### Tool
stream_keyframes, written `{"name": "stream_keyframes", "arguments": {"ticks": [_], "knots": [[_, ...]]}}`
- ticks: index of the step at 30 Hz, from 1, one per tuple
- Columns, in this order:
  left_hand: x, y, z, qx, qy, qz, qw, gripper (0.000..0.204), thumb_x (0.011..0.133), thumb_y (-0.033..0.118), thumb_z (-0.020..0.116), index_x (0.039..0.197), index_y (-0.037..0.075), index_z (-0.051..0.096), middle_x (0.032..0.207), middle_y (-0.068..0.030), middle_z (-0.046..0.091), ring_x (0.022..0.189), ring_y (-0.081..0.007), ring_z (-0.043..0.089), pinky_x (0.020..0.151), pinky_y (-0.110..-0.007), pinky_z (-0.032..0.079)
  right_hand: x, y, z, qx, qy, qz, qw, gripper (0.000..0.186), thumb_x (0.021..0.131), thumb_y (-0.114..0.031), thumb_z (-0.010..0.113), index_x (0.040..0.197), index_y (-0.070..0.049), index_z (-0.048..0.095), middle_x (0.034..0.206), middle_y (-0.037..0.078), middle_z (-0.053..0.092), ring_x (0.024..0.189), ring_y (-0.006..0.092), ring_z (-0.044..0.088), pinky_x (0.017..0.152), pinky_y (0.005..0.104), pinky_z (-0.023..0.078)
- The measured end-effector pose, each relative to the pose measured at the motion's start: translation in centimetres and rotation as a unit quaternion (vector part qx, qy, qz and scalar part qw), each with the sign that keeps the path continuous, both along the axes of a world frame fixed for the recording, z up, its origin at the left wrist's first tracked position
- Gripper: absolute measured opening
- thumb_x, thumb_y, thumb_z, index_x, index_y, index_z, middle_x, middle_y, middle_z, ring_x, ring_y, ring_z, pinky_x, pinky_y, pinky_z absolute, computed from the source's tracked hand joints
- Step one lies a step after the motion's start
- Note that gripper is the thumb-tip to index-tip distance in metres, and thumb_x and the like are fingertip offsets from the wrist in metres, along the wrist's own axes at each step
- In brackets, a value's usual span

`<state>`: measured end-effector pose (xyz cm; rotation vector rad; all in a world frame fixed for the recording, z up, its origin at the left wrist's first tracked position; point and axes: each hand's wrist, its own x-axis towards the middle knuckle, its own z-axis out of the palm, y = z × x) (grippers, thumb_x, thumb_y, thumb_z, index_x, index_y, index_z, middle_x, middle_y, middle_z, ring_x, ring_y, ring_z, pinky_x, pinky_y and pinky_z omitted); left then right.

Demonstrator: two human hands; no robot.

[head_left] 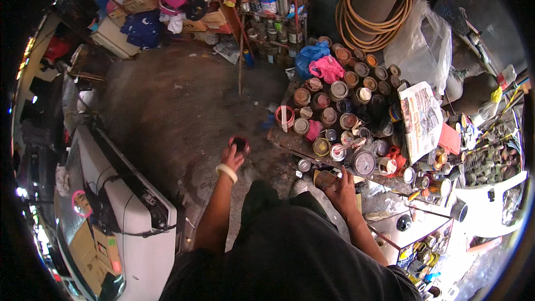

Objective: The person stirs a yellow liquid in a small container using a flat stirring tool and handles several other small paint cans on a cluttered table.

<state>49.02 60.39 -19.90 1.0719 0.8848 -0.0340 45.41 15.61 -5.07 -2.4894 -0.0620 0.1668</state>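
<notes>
A person stands over a paint-stained workshop floor (184, 106), seen from above. The left hand (233, 158), a pale band at its wrist, is closed around a small dark cup (240, 144) with a reddish rim, held out over the bare floor and well apart from the desk (290, 140). The right hand (340, 185) grips a brownish tin (324, 179) at the desk's near edge, fingers wrapped over its side.

The desk is crowded with used paint cans (334, 100) — lids crusted in rust, cream and pink — packed close together. A round gauge-faced tin (364, 163) sits just beyond the right hand, a red plastic ring (285, 117) at the desk's left corner, and a folded newspaper (422, 120) lies on the far right side beside the cans. Blue and pink plastic bags (319, 62) rest at the back edge.

Behind, a coil of orange hose (372, 28) circles a thick pillar, and a metal shelf (267, 11) holds more tins. To the person's left lies a white car panel (139, 217) with dark trim — near the left forearm, not touching it.
</notes>
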Motion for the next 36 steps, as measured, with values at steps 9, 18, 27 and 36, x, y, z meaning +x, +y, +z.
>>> {"name": "stream_keyframes", "arguments": {"ticks": [9, 18, 27, 36], "knots": [[25.0, -5.0, -4.9, 0.017, -0.013, -0.280, 0.960, 0.075, 0.087, 0.048, 0.076, 0.145, 0.016, 0.041, 0.136, -0.0125, 0.055, 0.120, -0.0312, 0.057, 0.096, -0.050, 0.049, -0.9, 4.7, -0.6, -0.049, 0.055, -0.250, 0.965, 0.098, 0.075, -0.025, 0.082, 0.152, 0.001, 0.028, 0.136, 0.027, 0.045, 0.118, 0.0437, 0.054, 0.100, 0.0478, 0.047], [27.7, -9.5, -1.9, 0.260, 0.001, -0.570, 0.780, 0.076, 0.089, 0.047, 0.070, 0.149, 0.006, 0.044, 0.142, -0.0226, 0.056, 0.132, -0.0386, 0.052, 0.108, -0.045, 0.043, -2.7, 18.4, 1.3, -0.031, 0.110, -0.499, 0.859, 0.096, 0.077, -0.023, 0.080, 0.154, -0.001, 0.027, 0.146, 0.028, 0.037, 0.132, 0.0461, 0.044, 0.111, 0.0476, 0.040], [29.3, -8.6, -9.7, 0.159, 0.022, -0.622, 0.766, 0.081, 0.096, 0.046, 0.064, 0.160, 0.014, 0.026, 0.161, -0.0153, 0.034, 0.145, -0.0343, 0.038, 0.111, -0.050, 0.041, 2.0, 25.1, 1.8, -0.039, 0.094, -0.487, 0.868, 0.102, 0.075, -0.025, 0.083, 0.155, -0.001, 0.025, 0.146, 0.030, 0.037, 0.131, 0.0476, 0.043, 0.110, 0.0495, 0.039], [29.9, -8.2, -5.1, 0.081, 0.029, -0.606, 0.791, 0.069, 0.089, 0.054, 0.068, 0.137, 0.006, 0.052, 0.127, -0.0166, 0.063, 0.110, -0.0279, 0.063, 0.088, -0.043, 0.053, 4.4, 25.0, 3.9, -0.065, 0.002, -0.458, 0.887, 0.110, 0.070, -0.020, 0.086, 0.156, 0.000, 0.021, 0.147, 0.029, 0.036, 0.133, 0.0470, 0.043, 0.110, 0.0495, 0.039]]}}
